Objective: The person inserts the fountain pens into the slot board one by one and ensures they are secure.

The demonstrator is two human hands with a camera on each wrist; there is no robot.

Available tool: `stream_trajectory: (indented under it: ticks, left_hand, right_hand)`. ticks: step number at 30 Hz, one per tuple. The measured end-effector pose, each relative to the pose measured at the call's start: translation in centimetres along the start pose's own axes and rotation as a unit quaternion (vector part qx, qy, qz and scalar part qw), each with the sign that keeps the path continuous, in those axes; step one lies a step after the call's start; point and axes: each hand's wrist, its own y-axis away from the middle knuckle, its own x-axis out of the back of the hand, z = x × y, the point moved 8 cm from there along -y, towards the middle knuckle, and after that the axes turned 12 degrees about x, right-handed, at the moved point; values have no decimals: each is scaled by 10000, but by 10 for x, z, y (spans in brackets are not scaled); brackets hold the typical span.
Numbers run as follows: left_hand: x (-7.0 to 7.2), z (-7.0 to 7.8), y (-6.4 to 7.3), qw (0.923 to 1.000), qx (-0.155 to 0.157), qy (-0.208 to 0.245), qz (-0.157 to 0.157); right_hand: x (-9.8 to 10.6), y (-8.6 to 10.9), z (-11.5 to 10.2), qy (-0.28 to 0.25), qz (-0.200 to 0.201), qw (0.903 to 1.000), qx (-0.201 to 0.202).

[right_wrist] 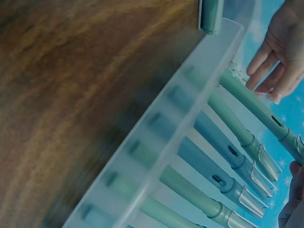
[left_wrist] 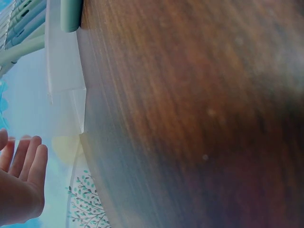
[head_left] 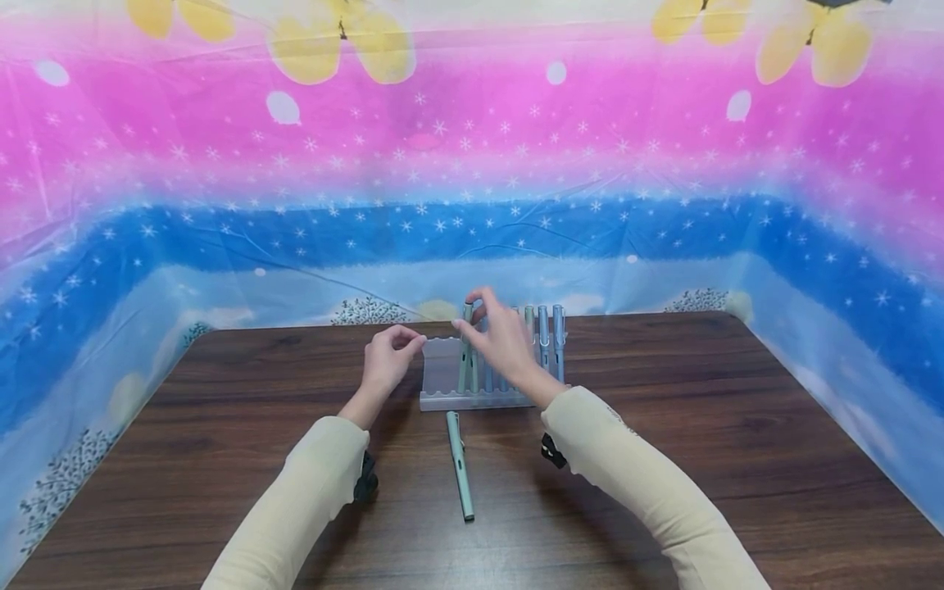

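A clear plastic pen rack [head_left: 442, 401] stands on the table, with several green and blue capped pens upright in its right part. My right hand [head_left: 505, 340] pinches the cap end of a green pen [right_wrist: 256, 107] at the left end of the row, the pen's lower end at the rack's notched front. At the rack's upper left corner, my left hand [head_left: 387, 360] pinches the edge between thumb and fingers. Another green pen [head_left: 459, 467] lies on the table in front of the rack, its clip end toward it.
The rack stands near the back edge of the dark wooden table [head_left: 258, 393]. A printed cloth [head_left: 472, 229] with snowflakes and butterflies hangs behind and along both sides. Blue pens [right_wrist: 216, 178] lean close beside the held pen.
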Motion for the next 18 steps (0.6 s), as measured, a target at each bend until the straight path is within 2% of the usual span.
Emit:
stream_trajectory:
  ticks: [18]
  left_hand:
    - [0,0,0,10000,21,7,-79]
  right_hand:
    - [-14,9,-2,-131,-349,9993,44]
